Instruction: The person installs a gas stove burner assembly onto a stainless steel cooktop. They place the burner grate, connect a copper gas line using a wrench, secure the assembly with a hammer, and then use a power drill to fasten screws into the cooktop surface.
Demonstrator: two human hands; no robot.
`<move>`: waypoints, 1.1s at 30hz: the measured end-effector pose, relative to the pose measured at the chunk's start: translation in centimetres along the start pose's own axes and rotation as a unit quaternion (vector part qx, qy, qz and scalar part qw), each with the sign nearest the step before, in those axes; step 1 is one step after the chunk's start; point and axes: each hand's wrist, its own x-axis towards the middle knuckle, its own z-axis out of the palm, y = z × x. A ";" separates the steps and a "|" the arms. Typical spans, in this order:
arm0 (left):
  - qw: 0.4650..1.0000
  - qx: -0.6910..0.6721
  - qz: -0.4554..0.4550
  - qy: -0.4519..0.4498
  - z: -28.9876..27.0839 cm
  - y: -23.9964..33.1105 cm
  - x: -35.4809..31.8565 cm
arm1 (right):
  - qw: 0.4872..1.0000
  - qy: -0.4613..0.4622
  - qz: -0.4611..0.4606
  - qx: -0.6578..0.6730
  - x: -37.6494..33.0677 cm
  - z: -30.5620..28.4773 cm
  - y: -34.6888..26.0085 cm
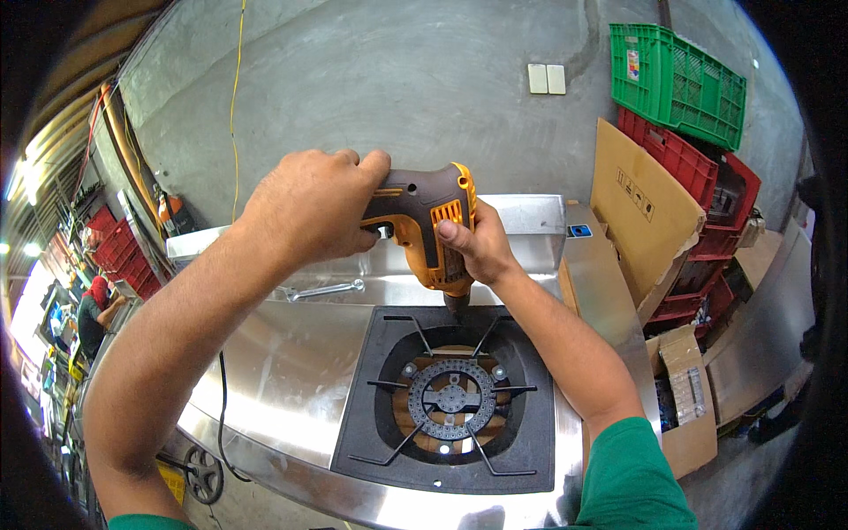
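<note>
An orange and dark-brown power drill (426, 231) points straight down at the far edge of a black stove grate (353, 433). My left hand (305, 203) is wrapped around its handle, fingers near the trigger. On the right, my right hand (486, 246) grips the side of the drill body, thumb along the housing. The chuck is just at the grate's back rim; its tip is hard to make out. Inside the square grate sits a round perforated burner (451, 399), with several thin pot supports around it. A combination wrench (327, 290) lies on the steel top, left of the drill.
The stainless stove top (283, 380) has a raised back panel (530, 221) along the grey wall. A black cord (223, 415) hangs at the left. Green (680, 84) and red crates, a cardboard sheet (636, 203) and an open box (689, 397) stand right. Another person (93, 314) is far left.
</note>
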 end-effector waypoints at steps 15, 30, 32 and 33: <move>1.000 -0.005 -0.003 0.004 0.1 -0.1 0.0 | 1.000 0.007 -0.003 0.012 0.2 0.3 0.4; 1.000 0.005 0.001 0.009 0.1 -0.1 0.1 | 1.000 0.000 -0.002 -0.008 0.3 0.0 0.8; 1.000 0.000 0.001 0.012 0.3 -0.3 0.1 | 1.000 0.001 0.003 -0.006 0.3 0.1 0.8; 1.000 -0.008 -0.001 0.008 0.4 -0.4 0.1 | 1.000 0.000 0.005 -0.005 0.3 0.1 0.8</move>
